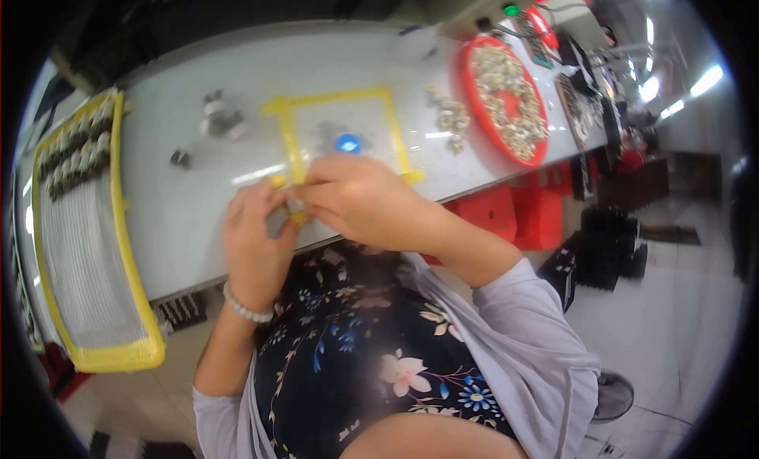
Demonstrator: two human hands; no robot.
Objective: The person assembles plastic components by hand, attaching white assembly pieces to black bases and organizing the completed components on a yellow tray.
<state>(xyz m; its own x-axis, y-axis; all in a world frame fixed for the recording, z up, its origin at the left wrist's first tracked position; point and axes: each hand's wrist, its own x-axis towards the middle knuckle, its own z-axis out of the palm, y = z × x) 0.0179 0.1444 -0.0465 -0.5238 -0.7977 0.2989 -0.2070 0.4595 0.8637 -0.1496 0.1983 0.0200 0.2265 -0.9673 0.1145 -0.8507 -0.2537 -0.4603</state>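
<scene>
My left hand (pixel 254 238), with a beaded bracelet at the wrist, and my right hand (pixel 368 202) meet over the table's front edge. Both have their fingers pinched together around a small piece that is blurred and mostly covered by the fingers. Yellow shows at the left fingertips; I cannot tell whether it is tape or a finger cover. Just beyond the hands, a square of yellow tape (pixel 336 97) marks the white table. Inside it lies a round blue thing (pixel 348 143) with a bright centre.
At left stands a yellow-edged tray (pixel 130 301) with rows of small dark-and-white parts. Loose parts (pixel 225 125) and a dark piece (pixel 180 157) lie near it. Right of the tape are a scattered pile of small pieces (pixel 451 120) and a red round tray (pixel 477 99) full of them.
</scene>
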